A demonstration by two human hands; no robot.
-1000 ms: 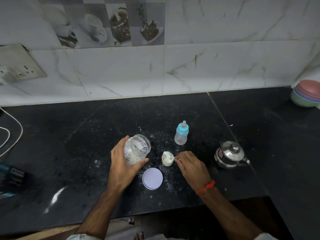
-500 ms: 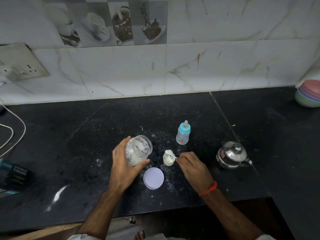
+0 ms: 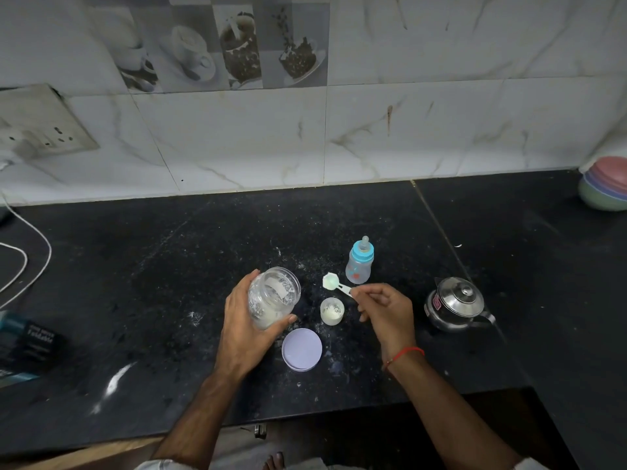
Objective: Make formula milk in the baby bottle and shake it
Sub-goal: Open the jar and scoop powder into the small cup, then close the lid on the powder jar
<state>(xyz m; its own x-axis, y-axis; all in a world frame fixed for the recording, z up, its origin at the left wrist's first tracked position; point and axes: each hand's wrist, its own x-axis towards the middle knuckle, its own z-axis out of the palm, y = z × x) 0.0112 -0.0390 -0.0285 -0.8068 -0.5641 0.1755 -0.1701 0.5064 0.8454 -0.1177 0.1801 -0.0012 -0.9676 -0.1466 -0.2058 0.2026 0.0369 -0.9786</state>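
Left hand [image 3: 249, 325] fingers curl around tilted jar [image 3: 273, 297]; right hand [image 3: 386, 312] fingers pinch scoop [image 3: 336, 285] handle.

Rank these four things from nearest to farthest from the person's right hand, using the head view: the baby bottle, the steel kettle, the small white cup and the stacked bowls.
From the right hand:
1. Small white cup, just to its left.
2. Baby bottle behind it and steel kettle to its right: too close to call.
3. Stacked bowls, far right by the wall.

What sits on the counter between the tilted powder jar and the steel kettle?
In the head view, a small white cup holding powder stands there, and the right hand, pinching the scoop, hangs over the stretch nearer the kettle, right of the jar.
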